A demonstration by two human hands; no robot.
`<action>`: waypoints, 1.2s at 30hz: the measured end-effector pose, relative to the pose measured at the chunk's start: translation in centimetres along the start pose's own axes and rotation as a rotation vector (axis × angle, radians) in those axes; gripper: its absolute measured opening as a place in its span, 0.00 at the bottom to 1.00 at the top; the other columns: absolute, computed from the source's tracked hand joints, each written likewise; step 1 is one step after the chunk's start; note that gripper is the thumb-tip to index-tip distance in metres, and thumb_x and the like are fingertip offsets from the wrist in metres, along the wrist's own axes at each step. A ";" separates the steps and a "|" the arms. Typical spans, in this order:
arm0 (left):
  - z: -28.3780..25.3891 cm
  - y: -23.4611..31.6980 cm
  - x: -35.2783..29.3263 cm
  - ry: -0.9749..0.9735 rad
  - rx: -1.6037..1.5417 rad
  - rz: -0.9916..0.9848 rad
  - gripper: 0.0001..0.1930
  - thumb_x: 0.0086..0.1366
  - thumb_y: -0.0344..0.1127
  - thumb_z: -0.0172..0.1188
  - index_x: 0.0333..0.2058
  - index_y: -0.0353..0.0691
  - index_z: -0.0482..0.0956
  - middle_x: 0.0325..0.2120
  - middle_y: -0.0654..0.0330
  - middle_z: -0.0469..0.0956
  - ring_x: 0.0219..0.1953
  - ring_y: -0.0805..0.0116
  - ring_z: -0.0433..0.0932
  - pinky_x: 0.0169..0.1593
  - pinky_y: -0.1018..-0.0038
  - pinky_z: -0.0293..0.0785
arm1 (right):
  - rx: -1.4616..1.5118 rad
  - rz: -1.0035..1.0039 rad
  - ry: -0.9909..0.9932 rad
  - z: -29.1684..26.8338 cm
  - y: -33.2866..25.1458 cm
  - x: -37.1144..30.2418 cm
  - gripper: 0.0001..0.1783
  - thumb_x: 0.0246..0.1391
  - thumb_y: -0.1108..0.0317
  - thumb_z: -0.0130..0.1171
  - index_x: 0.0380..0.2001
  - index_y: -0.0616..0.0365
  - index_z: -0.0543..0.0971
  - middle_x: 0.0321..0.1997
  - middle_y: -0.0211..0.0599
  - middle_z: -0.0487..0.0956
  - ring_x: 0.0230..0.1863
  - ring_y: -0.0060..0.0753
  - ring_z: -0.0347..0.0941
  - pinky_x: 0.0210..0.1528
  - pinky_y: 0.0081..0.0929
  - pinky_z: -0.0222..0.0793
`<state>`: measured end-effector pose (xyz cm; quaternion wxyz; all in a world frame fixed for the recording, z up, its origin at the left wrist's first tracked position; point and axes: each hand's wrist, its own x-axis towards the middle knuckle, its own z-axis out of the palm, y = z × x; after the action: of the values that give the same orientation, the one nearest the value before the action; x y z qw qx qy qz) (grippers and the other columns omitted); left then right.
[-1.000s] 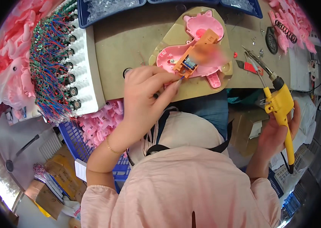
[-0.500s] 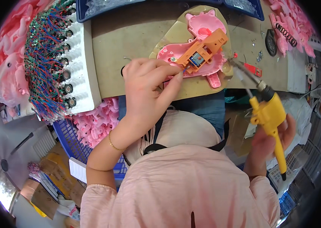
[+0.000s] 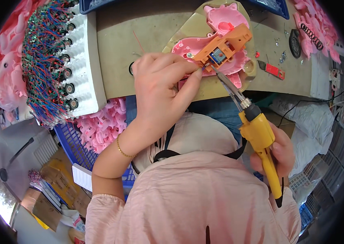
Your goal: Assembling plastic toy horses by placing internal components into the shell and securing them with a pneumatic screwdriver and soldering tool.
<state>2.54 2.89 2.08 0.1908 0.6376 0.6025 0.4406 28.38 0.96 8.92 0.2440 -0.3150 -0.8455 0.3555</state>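
My right hand (image 3: 279, 152) grips a yellow soldering iron (image 3: 258, 132) with a thin feed tube beside its shaft. Its tip meets the near side of an orange motor housing (image 3: 237, 38), by a small silver and blue part. That housing lies in a pink animal-shaped toy shell half (image 3: 224, 16), which sits on a tan shaped base (image 3: 250, 72). My left hand (image 3: 159, 87) is pinched at the housing's near left edge, close to the iron's tip. A thin red wire (image 3: 138, 40) sticks out from behind this hand; the fingers hide most of what they hold.
Left stands a white foam tray (image 3: 92, 73) with small round speakers and bundled coloured wires (image 3: 45, 61). A blue basket (image 3: 72, 142) of pink parts is below. A red-handled knife (image 3: 275, 70), black oval part (image 3: 294, 44) and spring (image 3: 311, 36) lie right.
The soldering iron has moved left and inward, from beside the shell to the orange housing. My left hand stays at the housing's edge; a red wire now shows behind it.
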 end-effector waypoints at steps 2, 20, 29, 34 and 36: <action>0.0 0.0 -0.1 -0.004 -0.005 -0.006 0.02 0.49 0.32 0.61 0.23 0.43 0.80 0.22 0.67 0.76 0.32 0.67 0.70 0.40 0.70 0.58 | 0.094 0.281 -0.167 -0.2 -0.8 1.1 0.28 0.41 0.70 0.67 0.47 0.60 0.69 0.39 0.56 0.76 0.28 0.45 0.75 0.25 0.29 0.68; 0.0 0.3 0.1 -0.013 0.007 -0.011 0.02 0.48 0.32 0.61 0.23 0.44 0.79 0.21 0.67 0.75 0.31 0.66 0.69 0.40 0.70 0.58 | 0.301 0.594 -0.185 0.0 -0.9 0.7 0.28 0.43 0.65 0.55 0.50 0.67 0.69 0.35 0.47 0.77 0.35 0.48 0.74 0.39 0.32 0.68; 0.2 0.5 0.1 -0.012 -0.010 -0.033 0.02 0.49 0.32 0.60 0.22 0.43 0.79 0.21 0.67 0.75 0.31 0.65 0.69 0.41 0.69 0.58 | -0.156 -0.153 0.168 2.5 0.2 1.0 0.28 0.46 0.62 0.61 0.50 0.62 0.68 0.40 0.51 0.76 0.35 0.49 0.74 0.37 0.34 0.69; 0.1 0.4 0.0 0.004 0.004 -0.037 0.02 0.49 0.33 0.60 0.22 0.43 0.78 0.21 0.67 0.74 0.31 0.65 0.69 0.40 0.69 0.58 | 0.025 0.179 -0.098 0.1 0.2 -0.6 0.32 0.42 0.67 0.67 0.49 0.56 0.64 0.44 0.60 0.73 0.35 0.50 0.75 0.31 0.35 0.71; 0.1 0.4 0.1 0.000 0.002 -0.036 0.02 0.49 0.33 0.60 0.21 0.43 0.78 0.20 0.67 0.74 0.31 0.65 0.69 0.40 0.68 0.58 | 0.216 0.543 -0.310 -0.4 0.2 -1.0 0.33 0.41 0.68 0.68 0.49 0.54 0.61 0.45 0.64 0.72 0.34 0.50 0.75 0.28 0.35 0.72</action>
<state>2.87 2.88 2.37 0.1982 0.6268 0.6143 0.4363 29.39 0.51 8.79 0.0409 -0.4434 -0.7152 0.5387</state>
